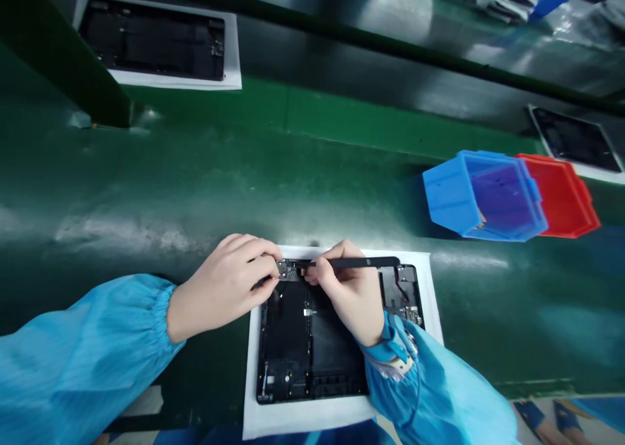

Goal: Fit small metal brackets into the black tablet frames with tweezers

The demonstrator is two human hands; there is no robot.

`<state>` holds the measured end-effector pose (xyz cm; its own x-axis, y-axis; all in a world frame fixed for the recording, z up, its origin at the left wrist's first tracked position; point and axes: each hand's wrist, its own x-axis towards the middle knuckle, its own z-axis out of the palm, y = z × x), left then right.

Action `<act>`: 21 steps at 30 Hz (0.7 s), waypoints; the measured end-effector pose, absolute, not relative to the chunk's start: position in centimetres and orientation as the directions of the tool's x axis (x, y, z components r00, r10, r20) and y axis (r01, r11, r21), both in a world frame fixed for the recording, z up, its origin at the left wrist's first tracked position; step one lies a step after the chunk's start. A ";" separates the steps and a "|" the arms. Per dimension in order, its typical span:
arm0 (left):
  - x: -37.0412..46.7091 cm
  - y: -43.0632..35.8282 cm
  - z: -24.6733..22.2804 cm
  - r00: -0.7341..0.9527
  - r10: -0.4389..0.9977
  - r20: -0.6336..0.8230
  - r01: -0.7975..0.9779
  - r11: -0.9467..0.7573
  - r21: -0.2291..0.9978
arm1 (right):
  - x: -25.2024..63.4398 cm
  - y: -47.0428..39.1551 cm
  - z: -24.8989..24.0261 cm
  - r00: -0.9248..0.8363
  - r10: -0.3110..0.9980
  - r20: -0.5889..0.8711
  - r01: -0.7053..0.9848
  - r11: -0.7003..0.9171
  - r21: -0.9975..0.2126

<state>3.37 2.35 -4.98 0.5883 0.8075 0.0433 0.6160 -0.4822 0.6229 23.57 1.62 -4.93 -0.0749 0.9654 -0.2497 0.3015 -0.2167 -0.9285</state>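
Right before you on the green worktop, the open black device housing lies flat on a white sheet, its inside facing up; your left hand is at its far left corner, thumb and fingertips drawn close together, though it cannot be told from this view whether they pinch a small part or only steady the edge; your right hand reaches across the housing, its fingers closed on slim black tweezers, whose tips are too hidden to read. Treat the housing as thin, broad and fairly light, likely stiff along its rim yet apt to flex across the flat middle; its smooth frame may slip under dry fingertips, so hold it by the bare rim at opposite sides; keep pressure off the fine wires near the right end and the small circuit board beside them, which look the most fragile. The sheet beneath seems soft and could slide along with the housing, so a steadying touch belongs on the frame; the tweezers look light and rigid, best pinched at mid-length, while their points could scratch or snag a thin wire.
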 end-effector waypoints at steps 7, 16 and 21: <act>3.5 2.1 -5.0 0.580 0.814 0.024 0.631 -0.468 0.619 | 23.8 1.7 -5.5 -0.083 0.962 -0.260 0.288 -0.226 -0.931; 3.5 2.2 -4.8 0.589 0.807 0.023 0.627 -0.475 0.618 | 23.8 1.7 -5.4 -0.067 0.957 -0.282 0.279 -0.253 -0.926; 3.5 2.1 -5.0 0.589 0.807 0.033 0.622 -0.479 0.620 | 23.9 1.7 -5.6 -0.064 0.960 -0.272 0.308 -0.240 -0.921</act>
<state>3.52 2.10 -5.02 0.5892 0.8073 0.0330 0.6215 -0.4790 0.6199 23.89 1.71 -5.64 -0.0642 0.9601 -0.2721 0.3081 -0.2403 -0.9205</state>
